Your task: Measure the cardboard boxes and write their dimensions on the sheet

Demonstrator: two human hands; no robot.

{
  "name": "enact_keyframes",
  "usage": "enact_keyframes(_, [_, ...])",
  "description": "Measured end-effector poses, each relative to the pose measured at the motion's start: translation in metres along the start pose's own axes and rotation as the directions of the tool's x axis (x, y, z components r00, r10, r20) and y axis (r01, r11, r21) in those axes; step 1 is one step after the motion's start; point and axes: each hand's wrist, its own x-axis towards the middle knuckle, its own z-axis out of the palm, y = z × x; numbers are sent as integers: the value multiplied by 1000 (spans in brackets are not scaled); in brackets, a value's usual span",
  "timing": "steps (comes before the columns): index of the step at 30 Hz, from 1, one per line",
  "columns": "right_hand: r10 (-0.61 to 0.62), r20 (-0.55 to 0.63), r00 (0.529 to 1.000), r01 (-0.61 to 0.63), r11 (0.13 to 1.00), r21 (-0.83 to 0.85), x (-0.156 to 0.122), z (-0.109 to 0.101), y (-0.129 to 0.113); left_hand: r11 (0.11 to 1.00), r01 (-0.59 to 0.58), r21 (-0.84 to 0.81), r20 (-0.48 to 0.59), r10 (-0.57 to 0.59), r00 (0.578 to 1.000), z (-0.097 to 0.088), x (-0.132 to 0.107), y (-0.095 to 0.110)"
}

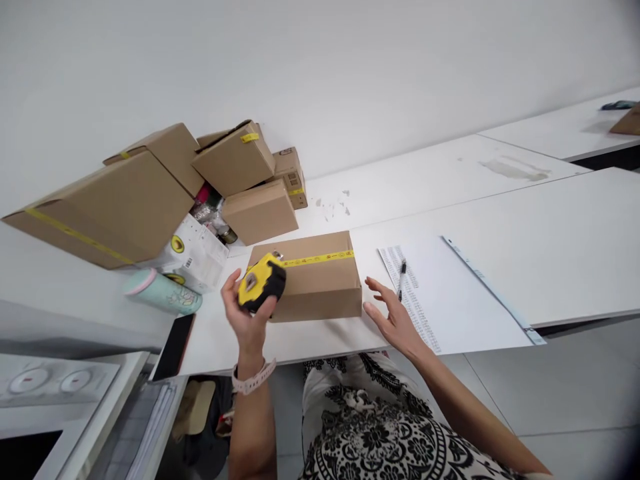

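A brown cardboard box (pixel 320 287) sealed with a strip of yellow tape lies on the white table (pixel 550 253) in front of me. My left hand (pixel 245 317) grips a yellow and black tape measure (pixel 261 283) at the box's left end, with a short bit of blade tip showing above it. My right hand (pixel 393 313) hovers open with spread fingers just right of the box, near its front corner, not holding anything.
A printed sheet (pixel 435 293) with a pen (pixel 401 277) lies right of the box. Several cardboard boxes (pixel 150 193) are piled at the back left, with a white packet (pixel 197 257), a teal bottle (pixel 163 292) and a dark phone (pixel 174 347) near the table edge.
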Motion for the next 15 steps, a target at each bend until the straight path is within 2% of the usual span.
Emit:
enact_keyframes(2, [63, 37, 997, -63, 998, 6, -5, -1, 8, 973, -23, -230, -88, 3, 996, -21, -7, -6])
enact_keyframes(5, [136, 104, 985, -139, 990, 22, -9, -2, 18, 911, -11, -413, -190, -74, 979, -44, -18, -16])
enact_keyframes(7, [135, 152, 979, -141, 989, 34, -9, 2, 20, 863, 97, -496, -147, -194, 970, -52, -23, -23])
enact_keyframes(10, [65, 200, 978, -79, 995, 63, -4, 9, 10, 778, 248, -577, -34, -326, 945, -55, -28, -30])
enact_keyframes(12, [12, 163, 987, -23, 998, 63, 1, 7, -3, 757, 262, -598, -11, -335, 942, -55, -28, -25])
enact_keyframes(15, [-33, 68, 997, 32, 999, 16, 10, -7, -28, 771, 196, -606, -36, -273, 961, -52, -25, -6])
